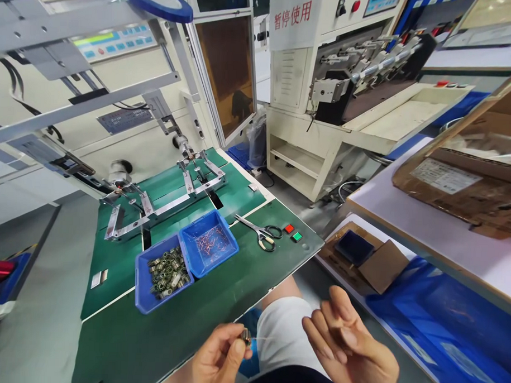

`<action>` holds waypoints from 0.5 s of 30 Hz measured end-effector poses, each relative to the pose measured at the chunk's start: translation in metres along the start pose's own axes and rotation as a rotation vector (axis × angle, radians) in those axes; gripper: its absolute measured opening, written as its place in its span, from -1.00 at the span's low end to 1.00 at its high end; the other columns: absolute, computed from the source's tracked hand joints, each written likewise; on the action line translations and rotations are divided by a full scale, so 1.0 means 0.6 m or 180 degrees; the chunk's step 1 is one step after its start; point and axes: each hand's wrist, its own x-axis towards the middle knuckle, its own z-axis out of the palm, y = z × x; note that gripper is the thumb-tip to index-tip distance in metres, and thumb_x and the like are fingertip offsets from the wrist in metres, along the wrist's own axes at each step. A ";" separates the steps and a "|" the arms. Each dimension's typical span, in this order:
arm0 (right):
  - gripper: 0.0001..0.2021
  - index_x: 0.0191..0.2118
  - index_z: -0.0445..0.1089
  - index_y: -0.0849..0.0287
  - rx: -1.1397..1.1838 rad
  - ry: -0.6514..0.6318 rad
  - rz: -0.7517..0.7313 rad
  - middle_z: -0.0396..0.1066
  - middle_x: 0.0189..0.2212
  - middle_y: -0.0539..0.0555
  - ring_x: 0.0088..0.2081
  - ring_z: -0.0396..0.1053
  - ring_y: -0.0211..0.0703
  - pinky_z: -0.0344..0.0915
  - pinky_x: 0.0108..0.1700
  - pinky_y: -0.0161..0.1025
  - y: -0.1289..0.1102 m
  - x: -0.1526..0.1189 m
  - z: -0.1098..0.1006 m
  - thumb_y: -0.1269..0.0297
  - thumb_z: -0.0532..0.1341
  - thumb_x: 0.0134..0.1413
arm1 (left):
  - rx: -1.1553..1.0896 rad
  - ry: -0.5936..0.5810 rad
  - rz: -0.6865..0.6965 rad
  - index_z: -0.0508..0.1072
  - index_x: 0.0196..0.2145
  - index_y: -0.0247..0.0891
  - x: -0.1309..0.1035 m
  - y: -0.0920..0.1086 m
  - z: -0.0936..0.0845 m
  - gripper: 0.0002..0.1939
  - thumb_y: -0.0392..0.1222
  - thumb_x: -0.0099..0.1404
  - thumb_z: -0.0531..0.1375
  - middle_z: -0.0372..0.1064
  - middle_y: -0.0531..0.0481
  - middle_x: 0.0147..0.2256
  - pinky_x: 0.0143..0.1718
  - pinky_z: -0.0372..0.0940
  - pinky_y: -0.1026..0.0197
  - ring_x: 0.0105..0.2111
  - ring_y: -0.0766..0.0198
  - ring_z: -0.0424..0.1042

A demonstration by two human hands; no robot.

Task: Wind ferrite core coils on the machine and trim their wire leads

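Between thumb and forefinger my left hand (220, 358) holds a small wound metal part (246, 336) near the front edge of the green table (253, 269). A thin wire end sticks out from the part to the right. My right hand (353, 346) is raised to the right, over my lap, with its fingers curled; whatever its fingers may pinch is too small to make out. Up the table, a blue bin (141, 282) holds many similar metal parts. Touching it is a second blue bin (232, 244) with short copper wire scraps. Scissors (258, 232) lie to its right.
Red (289, 229) and green (296, 237) buttons sit near the table's right corner. Behind the bins stands a machine's metal frame (171, 209). Cardboard boxes (444, 189) are on the white-topped bench at right. Another machine (299, 126) stands behind.
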 end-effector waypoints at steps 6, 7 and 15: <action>-0.81 -0.35 0.34 0.13 -0.2060 -0.0003 0.0292 0.05 -0.59 -0.14 -0.62 -0.11 -0.41 -0.11 -0.62 -0.42 -0.006 0.004 -0.013 0.14 0.28 0.12 | -0.0439 -0.0341 -0.0753 0.66 -0.42 -0.15 0.007 0.021 0.017 -0.61 0.01 -0.25 0.55 0.50 0.06 -0.55 -0.53 0.38 0.39 -0.56 0.32 0.50; -0.82 -0.32 0.35 0.14 -0.2544 -0.0059 0.0396 0.11 -0.56 -0.12 -0.59 -0.05 -0.39 -0.06 -0.59 -0.41 -0.006 0.004 -0.008 0.14 0.27 0.12 | -0.0477 -0.0409 -0.0853 0.67 -0.43 -0.16 0.009 0.022 0.017 -0.61 0.00 -0.27 0.55 0.49 0.06 -0.53 -0.51 0.38 0.38 -0.55 0.33 0.51; -0.74 -0.07 0.31 0.09 -0.4097 -0.1093 -0.0492 0.33 -0.28 0.05 -0.28 0.33 -0.18 0.32 -0.30 -0.27 -0.003 0.009 0.030 0.39 0.18 0.08 | -0.0652 -0.1413 -0.0917 0.62 -0.44 -0.14 0.026 0.007 0.000 -0.71 -0.06 -0.15 0.53 0.51 0.04 -0.37 -0.48 0.34 0.39 -0.52 0.40 0.47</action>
